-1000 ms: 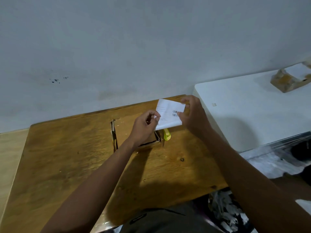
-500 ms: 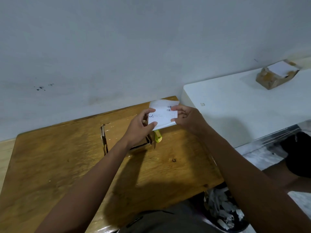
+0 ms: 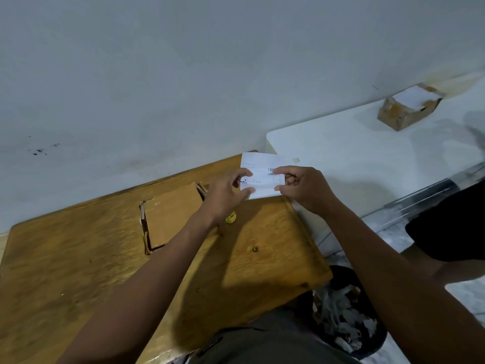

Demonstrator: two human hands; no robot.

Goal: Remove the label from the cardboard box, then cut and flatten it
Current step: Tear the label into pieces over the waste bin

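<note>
Both hands hold the white label (image 3: 263,177) up in the air above the far right corner of the wooden desk (image 3: 78,258), clear of the cardboard box (image 3: 172,214). The left hand (image 3: 227,194) pinches the label's left edge between thumb and fingertips, its grip closed on the paper; the right hand (image 3: 305,189) pinches the right edge the same way, thumb below and fingers on top — so the sheet is stretched flat between the two grips with its printed side, barcode and small dark text, facing the camera. The box lies flat on the desk to the left of the left wrist, its plain brown face up and its torn edges showing along the left side and the far corner. A small yellow object (image 3: 231,218) peeks out from just under the left wrist, beside the box; what it is cannot be told from here. To the right the wooden desk meets a white desk (image 3: 367,158), and at that one's far end, well apart from the hands, sits a second small box (image 3: 409,110) with a white label on top. Below the wooden desk's right corner stands a dark bin (image 3: 349,316) holding crumpled scraps of paper.
</note>
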